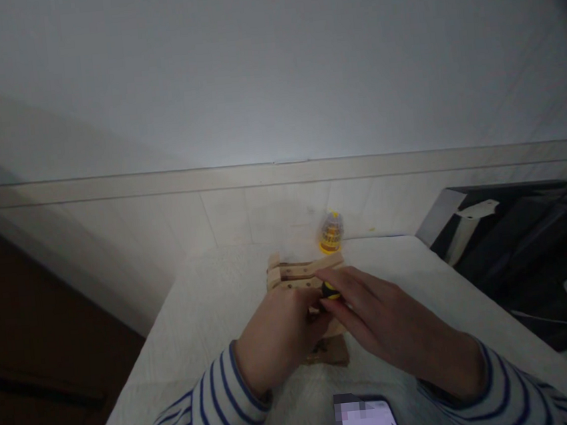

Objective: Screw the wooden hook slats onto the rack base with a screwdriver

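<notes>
Screwdriver: yellow-and-black handle (330,290), just right of frame center, low over the wooden slats; shaft not visible, so the tool's name is a judgement from the handle.
Screwdriver axis: the short visible stretch seems to run roughly left to right, right end slightly lower; which way the tip points cannot be told, leftward being my guess.
Right hand: (380,310) narrow, thumb and fingertips pinching the handle from the right; presumably a fingertip hold for fine control.
Left hand: (281,329) curled, thumb and forefinger close together beside the handle; what lies between them is hidden, so its hold cannot be told. Probably placed there to steady something.
Wooden slats: (299,271) pale, drilled with small holes, center of frame, partly under both hands; the upper ones run mainly left to right, the right-hand one tilting up at its right end.
Lower wooden piece: (334,351) below the hands, long side left to right; whether joined to the slats, cannot tell.
Clear case: (332,236) yellow base, upright behind the slats near the wall, perhaps set there to be out of the hands' way.
Phone: (370,424) bottom edge of frame, screen lit, on the white-covered table (207,307).
</notes>
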A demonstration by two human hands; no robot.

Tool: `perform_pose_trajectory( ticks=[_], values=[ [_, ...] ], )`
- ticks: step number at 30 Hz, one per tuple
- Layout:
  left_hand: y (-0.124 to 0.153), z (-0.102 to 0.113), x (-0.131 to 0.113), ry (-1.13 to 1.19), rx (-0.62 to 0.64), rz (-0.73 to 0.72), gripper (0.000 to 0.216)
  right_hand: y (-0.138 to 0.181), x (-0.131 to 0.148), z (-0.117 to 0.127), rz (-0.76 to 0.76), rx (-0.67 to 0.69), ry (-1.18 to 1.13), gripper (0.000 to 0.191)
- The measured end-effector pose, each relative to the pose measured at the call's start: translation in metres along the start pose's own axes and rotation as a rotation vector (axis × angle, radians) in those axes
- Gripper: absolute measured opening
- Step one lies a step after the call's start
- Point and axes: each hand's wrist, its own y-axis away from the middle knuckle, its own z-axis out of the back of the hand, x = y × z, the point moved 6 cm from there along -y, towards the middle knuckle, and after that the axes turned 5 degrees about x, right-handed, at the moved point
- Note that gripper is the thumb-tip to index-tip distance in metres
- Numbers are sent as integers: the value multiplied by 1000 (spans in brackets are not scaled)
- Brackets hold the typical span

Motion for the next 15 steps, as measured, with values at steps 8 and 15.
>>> perform_pose_trajectory(
  ticks=[8,15],
  values=[
    [1,1,-1,-3,-14,-1,12,0,1,2,6,-14,17,30],
    [0,3,-1,9,-32,12,10,-1,2,1,-9,-18,21,33]
  ],
)
